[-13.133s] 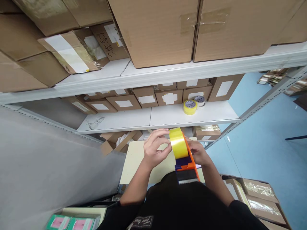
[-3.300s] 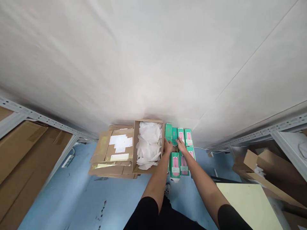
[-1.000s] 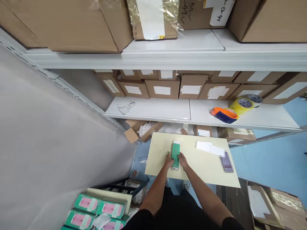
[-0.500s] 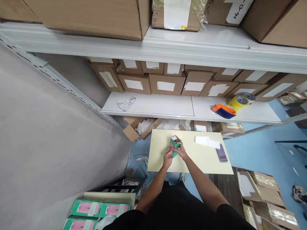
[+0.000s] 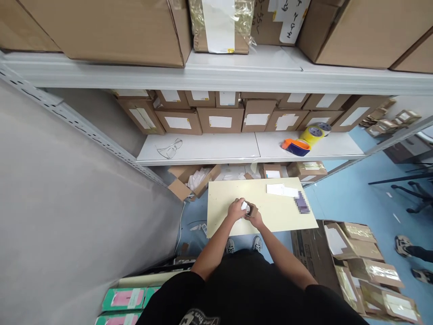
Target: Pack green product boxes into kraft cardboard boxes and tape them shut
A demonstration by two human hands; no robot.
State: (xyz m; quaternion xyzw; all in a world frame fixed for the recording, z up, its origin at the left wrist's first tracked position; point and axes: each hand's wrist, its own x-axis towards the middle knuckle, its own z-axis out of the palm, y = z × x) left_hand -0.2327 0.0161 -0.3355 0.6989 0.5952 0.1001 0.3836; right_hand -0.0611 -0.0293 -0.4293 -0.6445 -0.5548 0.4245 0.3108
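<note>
Over the pale yellow table (image 5: pixel 216 192), my right hand (image 5: pixel 255 220) is wrapped round a small carton (image 5: pixel 253 210) whose open end faces up, its brown inside showing. Close against it on the left, my left hand (image 5: pixel 236 209) has its fingers closed at the opening on a small white piece (image 5: pixel 244 206). Whether that piece is a flap or something inside the carton, I cannot tell. My fingers hide most of the carton's outside. White paper slips (image 5: pixel 282 190) lie farther right on the table, beside a blurred dark item (image 5: pixel 301 203).
A shelf (image 5: pixel 209 146) ahead holds glasses (image 5: pixel 171 148), tape rolls (image 5: pixel 311 134) and labelled brown boxes (image 5: pixel 219 121). An open box (image 5: pixel 184 187) stands behind the table. Green and pink cartons (image 5: pixel 123 299) are stacked lower left, taped boxes (image 5: pixel 375 271) lower right. A person's shoes (image 5: pixel 403 246) show at right.
The carton has been tipped so its open end shows and its green side is hidden. My left hand has moved from its side up to the opening. The view has shifted somewhat.
</note>
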